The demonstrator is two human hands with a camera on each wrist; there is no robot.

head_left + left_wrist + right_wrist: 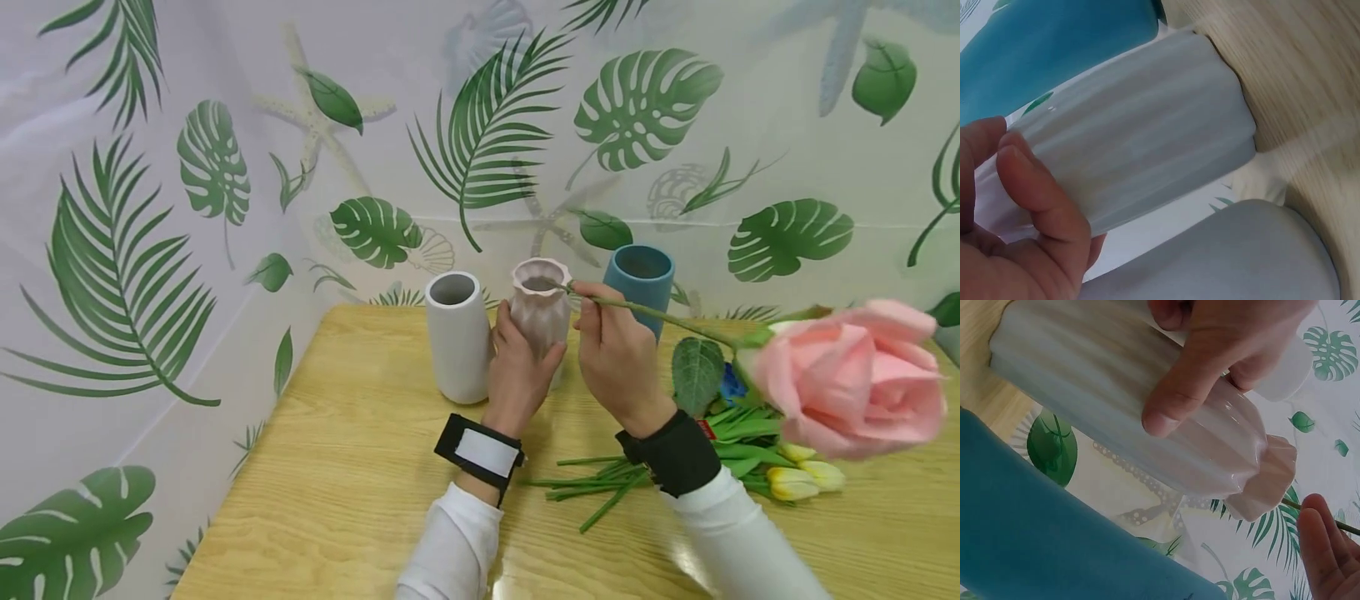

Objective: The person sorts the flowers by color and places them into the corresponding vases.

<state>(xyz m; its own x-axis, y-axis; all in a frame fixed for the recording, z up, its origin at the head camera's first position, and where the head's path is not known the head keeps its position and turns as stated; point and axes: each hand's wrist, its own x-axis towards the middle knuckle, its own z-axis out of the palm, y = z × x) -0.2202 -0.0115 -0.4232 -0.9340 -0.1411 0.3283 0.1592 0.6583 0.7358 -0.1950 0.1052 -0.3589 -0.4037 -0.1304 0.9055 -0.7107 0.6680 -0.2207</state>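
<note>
A pale pink fluted vase [542,312] with a scalloped rim stands upright between the other two vases. My left hand [519,367] grips its body, thumb on the right side and fingers on the left; the ridged wall of the vase [1135,125] fills the left wrist view. My right hand [622,354] pinches the green stem of a large pink artificial rose [855,379] close to its cut end. That end reaches the vase mouth, while the bloom sticks out to the right. In the right wrist view the stem [1291,504] meets the scalloped rim.
Left of the pink vase stands a white vase [457,342]; behind my right hand is a blue vase [643,279]. Artificial tulips [798,479] with green stems lie on the wooden table [337,483] beneath my right forearm. A leaf-printed cloth [487,150] hangs behind.
</note>
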